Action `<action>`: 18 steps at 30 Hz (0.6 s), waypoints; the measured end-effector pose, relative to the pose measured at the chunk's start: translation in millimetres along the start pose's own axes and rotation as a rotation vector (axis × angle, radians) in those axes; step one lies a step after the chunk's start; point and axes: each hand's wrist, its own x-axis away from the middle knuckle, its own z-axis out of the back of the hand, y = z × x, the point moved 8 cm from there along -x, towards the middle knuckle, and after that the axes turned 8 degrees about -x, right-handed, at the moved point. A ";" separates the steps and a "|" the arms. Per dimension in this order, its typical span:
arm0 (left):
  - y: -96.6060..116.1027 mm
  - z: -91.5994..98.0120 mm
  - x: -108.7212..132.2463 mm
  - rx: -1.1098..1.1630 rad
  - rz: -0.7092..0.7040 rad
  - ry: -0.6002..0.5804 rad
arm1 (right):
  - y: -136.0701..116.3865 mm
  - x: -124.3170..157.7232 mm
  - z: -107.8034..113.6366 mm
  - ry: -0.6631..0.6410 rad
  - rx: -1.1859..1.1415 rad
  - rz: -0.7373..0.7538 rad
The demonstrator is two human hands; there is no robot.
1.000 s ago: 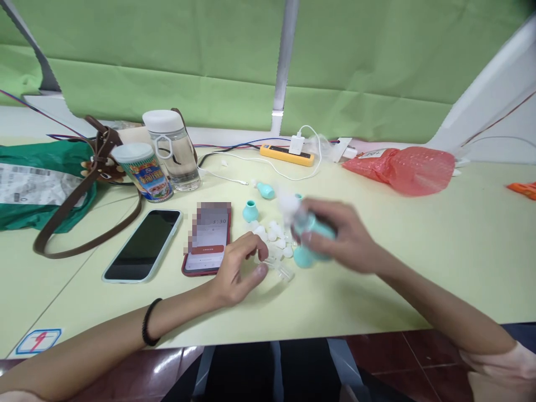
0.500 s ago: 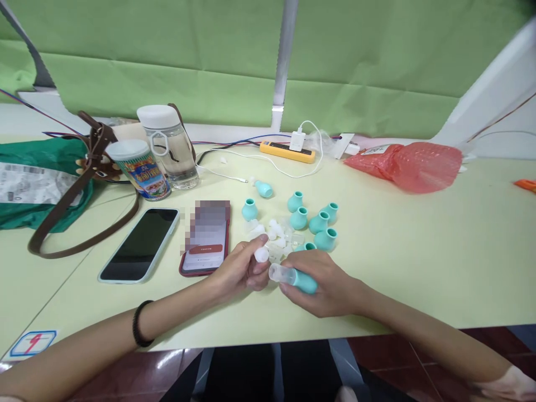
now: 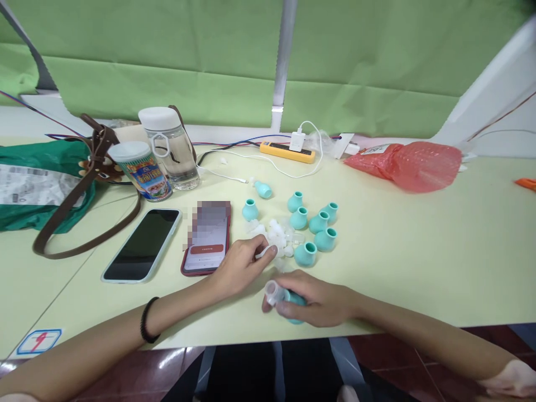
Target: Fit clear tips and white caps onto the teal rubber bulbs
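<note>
My right hand [image 3: 314, 301] is wrapped round a teal rubber bulb [image 3: 293, 298] with a clear tube end [image 3: 271, 290] sticking out to the left, low near the table's front edge. My left hand [image 3: 240, 265] pinches a small white plastic cap [image 3: 264, 252] at the edge of a pile of white and clear small parts [image 3: 278, 234]. Several more teal bulbs [image 3: 312, 223] stand just behind and right of that pile, and one lies on its side [image 3: 263, 190] farther back.
A red-cased phone [image 3: 206, 240] and a dark phone [image 3: 143, 244] lie left of my left hand. Behind them stand a printed cup [image 3: 142, 170], a clear bottle [image 3: 171, 146], a brown-strapped bag [image 3: 90, 167]. A yellow power strip [image 3: 287, 152] and red plastic bag [image 3: 406, 164] sit at the back.
My right hand brought a teal bulb from above the pile down toward the table's front edge. My left hand picked up a white cap and moved slightly back toward the pile.
</note>
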 end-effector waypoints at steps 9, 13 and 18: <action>-3.3 5.8 -3.2 0.026 -0.024 0.066 | 16.5 -0.7 14.3 0.189 0.095 0.046; -5.2 10.0 -4.5 -0.048 -0.016 0.111 | 17.6 1.8 14.5 0.224 0.126 0.080; -6.8 6.5 -4.3 -0.156 -0.031 0.115 | 14.1 5.3 11.9 0.254 0.163 0.168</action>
